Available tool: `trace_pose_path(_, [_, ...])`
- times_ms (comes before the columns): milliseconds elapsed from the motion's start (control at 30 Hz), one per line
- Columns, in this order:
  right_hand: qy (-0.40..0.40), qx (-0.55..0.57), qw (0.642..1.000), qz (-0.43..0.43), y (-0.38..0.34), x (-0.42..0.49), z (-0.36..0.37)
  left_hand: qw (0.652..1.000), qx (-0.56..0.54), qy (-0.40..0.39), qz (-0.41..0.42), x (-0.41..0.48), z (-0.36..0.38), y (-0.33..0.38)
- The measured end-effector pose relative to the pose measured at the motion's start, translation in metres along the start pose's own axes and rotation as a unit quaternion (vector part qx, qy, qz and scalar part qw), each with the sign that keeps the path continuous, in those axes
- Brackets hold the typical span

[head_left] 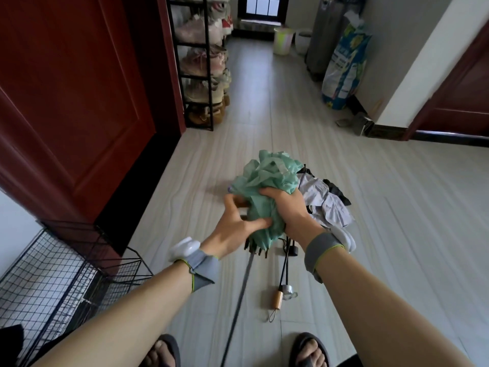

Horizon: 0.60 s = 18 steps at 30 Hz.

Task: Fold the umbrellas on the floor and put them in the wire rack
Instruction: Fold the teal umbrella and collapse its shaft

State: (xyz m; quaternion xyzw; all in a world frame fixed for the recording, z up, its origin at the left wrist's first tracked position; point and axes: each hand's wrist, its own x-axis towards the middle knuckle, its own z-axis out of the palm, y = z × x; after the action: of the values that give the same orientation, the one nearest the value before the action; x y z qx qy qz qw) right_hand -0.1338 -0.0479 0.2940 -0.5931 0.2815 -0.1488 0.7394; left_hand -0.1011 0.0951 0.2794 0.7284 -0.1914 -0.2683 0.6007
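The crumpled mint-green fabric umbrella (267,178) bunches up above the fingers, and its grey shaft (239,295) runs down below them. The right hand (288,207) clenches the cloth tightly. The left hand (235,223), fingers half spread, pinches its side. The black wire rack (53,274) stands well left of them.

One head-worn view — looking forward and down; hallway floor (264,107) ahead.

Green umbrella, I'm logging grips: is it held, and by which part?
Held: right hand and left hand both grip the green umbrella by its bunched canopy.
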Motion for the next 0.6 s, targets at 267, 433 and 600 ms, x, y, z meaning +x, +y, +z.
trace_pose_path(267, [-0.091,-0.015,0.994,0.062,-0.005,-0.003,0.013,1.0,0.007,-0.023,-0.019,0.024,-0.009,-0.005])
trace_pose_path(433, [0.037,-0.157,0.986,-0.047,-0.004,-0.003,0.008,0.99,0.078,0.098,-0.069,0.028,-0.019,-0.01])
trace_pose_path(600, [0.091,-0.179,0.973,-0.111,-0.006,-0.002,0.006,0.984,0.117,0.106,-0.077,0.027,-0.029,-0.009])
